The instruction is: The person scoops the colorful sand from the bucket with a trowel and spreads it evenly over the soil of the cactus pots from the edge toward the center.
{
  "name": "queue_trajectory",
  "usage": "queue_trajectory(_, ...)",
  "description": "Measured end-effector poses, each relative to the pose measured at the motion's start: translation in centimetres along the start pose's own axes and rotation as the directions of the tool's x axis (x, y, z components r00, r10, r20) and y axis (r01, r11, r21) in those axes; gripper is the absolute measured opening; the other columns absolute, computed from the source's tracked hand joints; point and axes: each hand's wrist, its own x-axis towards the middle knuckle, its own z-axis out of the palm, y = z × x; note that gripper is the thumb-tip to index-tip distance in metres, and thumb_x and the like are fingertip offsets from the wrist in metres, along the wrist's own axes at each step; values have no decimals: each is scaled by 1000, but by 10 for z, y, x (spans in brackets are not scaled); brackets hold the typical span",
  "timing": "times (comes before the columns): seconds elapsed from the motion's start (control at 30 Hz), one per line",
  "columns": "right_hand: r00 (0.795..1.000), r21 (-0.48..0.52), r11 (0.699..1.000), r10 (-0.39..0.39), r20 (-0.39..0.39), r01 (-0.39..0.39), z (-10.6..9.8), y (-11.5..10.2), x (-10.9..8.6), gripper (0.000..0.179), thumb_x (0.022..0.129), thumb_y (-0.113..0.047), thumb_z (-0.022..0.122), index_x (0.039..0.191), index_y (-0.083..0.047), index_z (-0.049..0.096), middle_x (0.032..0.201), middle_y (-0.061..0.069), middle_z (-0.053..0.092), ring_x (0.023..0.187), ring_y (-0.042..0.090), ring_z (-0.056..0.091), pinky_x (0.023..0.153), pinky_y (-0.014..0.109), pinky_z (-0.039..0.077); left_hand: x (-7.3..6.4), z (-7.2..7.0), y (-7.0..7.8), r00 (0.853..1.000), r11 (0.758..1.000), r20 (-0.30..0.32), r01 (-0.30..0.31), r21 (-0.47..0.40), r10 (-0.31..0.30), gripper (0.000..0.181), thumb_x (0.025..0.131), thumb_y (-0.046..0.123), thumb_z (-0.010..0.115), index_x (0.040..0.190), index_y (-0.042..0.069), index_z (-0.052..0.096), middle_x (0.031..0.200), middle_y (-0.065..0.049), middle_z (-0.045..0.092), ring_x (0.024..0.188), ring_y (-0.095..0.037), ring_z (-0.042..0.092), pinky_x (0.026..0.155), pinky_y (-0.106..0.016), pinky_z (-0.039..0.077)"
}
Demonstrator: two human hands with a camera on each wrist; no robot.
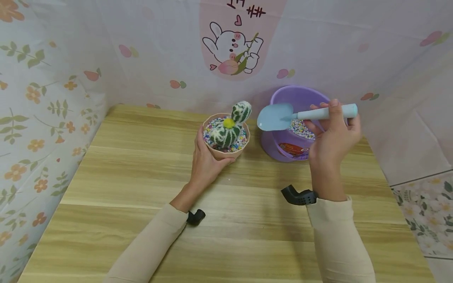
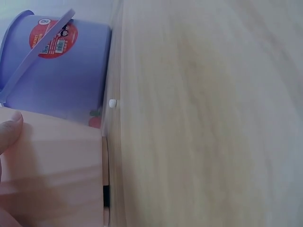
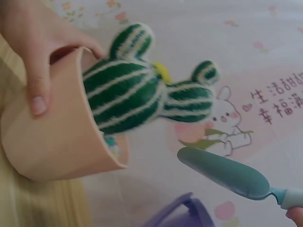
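Observation:
My left hand grips a peach flower pot from its left and near side, thumb along the front. In the pot stands a green cactus with white stripes and a yellow flower, surrounded by multicoloured pebbles. My right hand holds a light-blue trowel by its pale handle, the blade pointing left toward the pot. The trowel hovers over the left rim of a purple bucket, which contains more small pebbles. In the right wrist view, the blade is beside the cactus, apart from it.
The bucket's handle hangs down across its front. One small white pebble lies on the wooden table near the pot. A printed cloth hangs right behind the pot and bucket. Black camera mounts stick out from both wrists.

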Motion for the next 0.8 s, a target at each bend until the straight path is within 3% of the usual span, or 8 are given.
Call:
queue_trajectory(0.27, 997, 61, 998, 7, -83, -2, -3, -19, 14, 30, 80, -8, 79, 101, 2, 61, 85, 18, 62, 76, 37, 70, 62, 49, 56, -2, 1, 3, 1000, 1000, -20, -1, 10, 1, 136, 60, 38, 94, 157, 22, -1, 158, -13, 20, 141, -33, 30, 110, -54, 32)
queue_trajectory(0.43, 993, 95, 995, 15, -113, -4, -8, -27, 25, 27, 83, -5, 76, 104, 1, 60, 82, 17, 61, 69, 35, 69, 66, 51, 55, 0, -6, 4, 999, 1000, 46, -2, 14, 1, 136, 61, 40, 92, 157, 21, -3, 160, -12, 15, 143, -33, 25, 111, -57, 27)
queue_trajectory(0.67, 988, 89, 996, 35, -150, -22, -17, -29, 36, 27, 82, -4, 77, 103, 2, 62, 79, 16, 62, 66, 34, 69, 65, 51, 56, 13, -21, 5, 985, 996, 157, -76, 46, 67, 136, 62, 42, 92, 157, 16, -2, 162, -11, 8, 145, -30, 21, 111, -55, 25)
queue_trajectory(0.8, 990, 67, 997, 39, -136, -30, -21, -27, 40, 28, 82, -5, 77, 104, 3, 61, 80, 17, 63, 68, 34, 70, 65, 50, 56, 17, -26, 6, 979, 997, 199, -51, 56, 39, 136, 62, 45, 91, 157, 17, -2, 162, -10, 8, 145, -30, 21, 112, -53, 25)
